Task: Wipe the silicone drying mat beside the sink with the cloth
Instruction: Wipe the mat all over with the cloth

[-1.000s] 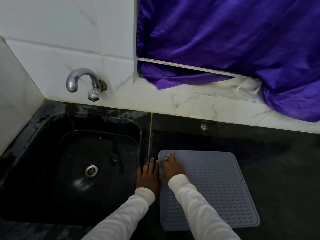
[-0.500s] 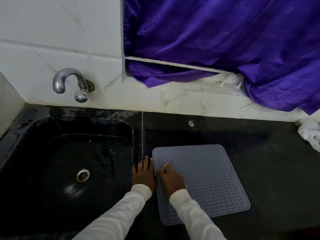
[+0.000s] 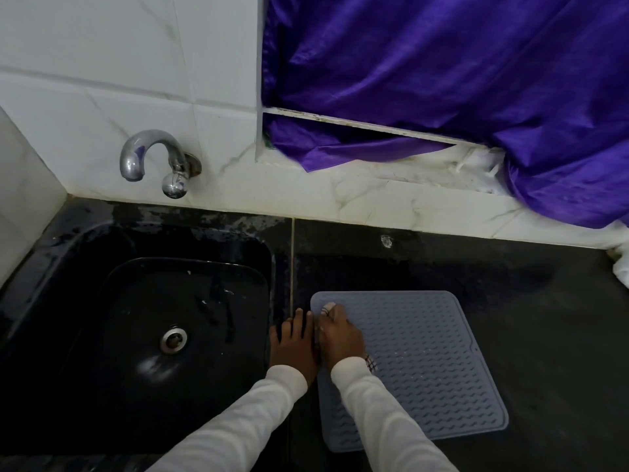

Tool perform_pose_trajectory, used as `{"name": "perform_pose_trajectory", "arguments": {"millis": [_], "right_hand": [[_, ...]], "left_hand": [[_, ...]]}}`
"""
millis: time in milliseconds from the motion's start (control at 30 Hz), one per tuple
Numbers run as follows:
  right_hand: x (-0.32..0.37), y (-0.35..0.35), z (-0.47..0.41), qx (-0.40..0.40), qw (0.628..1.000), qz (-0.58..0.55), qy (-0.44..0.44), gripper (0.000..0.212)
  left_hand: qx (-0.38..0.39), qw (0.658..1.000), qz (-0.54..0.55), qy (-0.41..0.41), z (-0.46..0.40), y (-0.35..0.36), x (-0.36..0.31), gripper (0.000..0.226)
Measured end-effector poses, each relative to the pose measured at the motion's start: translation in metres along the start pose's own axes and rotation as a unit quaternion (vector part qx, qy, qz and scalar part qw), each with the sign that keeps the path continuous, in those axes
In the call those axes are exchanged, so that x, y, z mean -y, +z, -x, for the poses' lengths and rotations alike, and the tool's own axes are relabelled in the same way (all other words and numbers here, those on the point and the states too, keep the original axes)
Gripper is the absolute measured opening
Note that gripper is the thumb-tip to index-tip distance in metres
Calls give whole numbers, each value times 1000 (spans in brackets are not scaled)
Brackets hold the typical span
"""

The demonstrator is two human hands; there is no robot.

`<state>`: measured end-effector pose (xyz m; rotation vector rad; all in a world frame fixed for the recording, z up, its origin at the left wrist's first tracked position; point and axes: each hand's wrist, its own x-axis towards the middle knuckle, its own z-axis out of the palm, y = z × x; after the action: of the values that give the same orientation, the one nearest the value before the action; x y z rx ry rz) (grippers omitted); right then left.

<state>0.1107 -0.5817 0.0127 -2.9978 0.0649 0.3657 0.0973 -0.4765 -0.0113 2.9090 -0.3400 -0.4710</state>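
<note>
Head view, counts: one mat (image 3: 432,366), one cloth (image 3: 328,308), one sink (image 3: 102,321).
Left hand (image 3: 293,345): flat, fingers straight, on tabletop (image 3: 544,335).
Right hand (image 3: 340,338): holding cloth against mat.

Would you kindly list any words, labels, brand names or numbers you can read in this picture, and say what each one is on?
None: no readable text shows anywhere.
The grey silicone drying mat bears only a raised pattern.
The chrome tap shows no visible marking.
The small pale mark on the black counter is too blurred to read.
</note>
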Motion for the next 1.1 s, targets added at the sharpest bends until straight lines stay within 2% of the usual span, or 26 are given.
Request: {"name": "perform_pose_trajectory", "arguments": {"millis": [33,100,200,300,367,467,533,600,767,867,933,1100], "right_hand": [[0,0,-8,-21,999,32,-9,42],[2,-3,-17,24,998,47,-15,48],[-4,1,-28,-8,998,50,-22,51],[-2,-6,-35,-42,998,34,-22,46],[-3,-5,-44,-49,998,19,-25,37],[-8,-3,-58,-73,997,11,-19,30],[-7,-12,-64,-55,998,-1,-8,26],[-8,-20,-70,-47,999,-15,-10,26],[-20,-20,-71,-46,998,-23,-30,32],[-44,-23,-72,-61,998,-13,-29,26],[-71,-26,-72,-79,996,-30,-6,20],[-137,-35,-62,-102,992,-50,51,18]], "left_hand": [[-4,1000,-4,3,0,1,1,73],[-3,1000,-9,10,1,3,3,71],[19,1000,-4,5,-1,0,5,69],[44,999,4,13,-4,2,4,66],[14,1000,2,20,-6,10,4,67],[9,1000,13,21,-4,11,3,69],[17,1000,1,8,-4,14,3,72],[29,1000,7,4,-5,15,3,78],[22,1000,-1,7,-8,11,0,65],[59,998,7,-18,-7,3,-6,66],[22,999,-29,-19,-6,-1,-10,63],[21,997,-62,-42,-4,-2,-19,60]]}}
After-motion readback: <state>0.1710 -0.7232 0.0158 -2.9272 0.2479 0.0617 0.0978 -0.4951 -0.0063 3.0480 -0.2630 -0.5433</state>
